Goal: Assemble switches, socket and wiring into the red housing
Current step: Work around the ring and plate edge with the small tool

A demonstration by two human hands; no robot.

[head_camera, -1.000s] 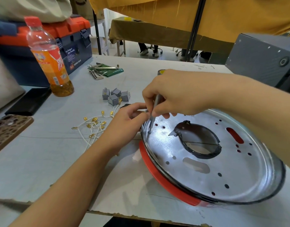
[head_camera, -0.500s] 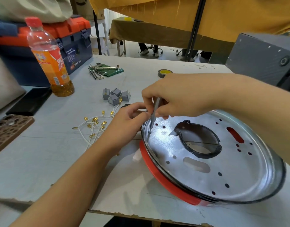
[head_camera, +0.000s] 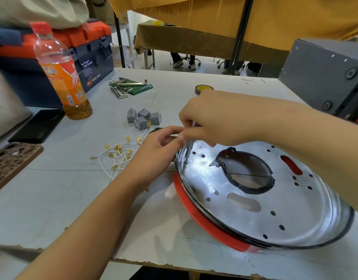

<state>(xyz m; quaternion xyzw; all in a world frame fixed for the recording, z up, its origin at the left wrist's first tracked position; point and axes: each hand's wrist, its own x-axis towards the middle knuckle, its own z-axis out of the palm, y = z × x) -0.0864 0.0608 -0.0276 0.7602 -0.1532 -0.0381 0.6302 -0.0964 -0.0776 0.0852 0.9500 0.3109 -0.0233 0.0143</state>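
Steel screwdriver (head_camera: 190, 145) stayed pinched in my right hand (head_camera: 212, 120), tip seated on the plate (head_camera: 295, 209); my left hand (head_camera: 160, 150) still gripped its rim, so fastening continued.

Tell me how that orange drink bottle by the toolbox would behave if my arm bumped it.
The bottle would probably tip easily: it stands tall and narrow, with liquid only near the bottom, so it is likely light. Once down, its round body would likely roll. The red cap looks closed, so a spill seems unlikely.

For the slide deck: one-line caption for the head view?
Right hand drives a screwdriver into the metal plate on the red housing; left hand steadies its rim.
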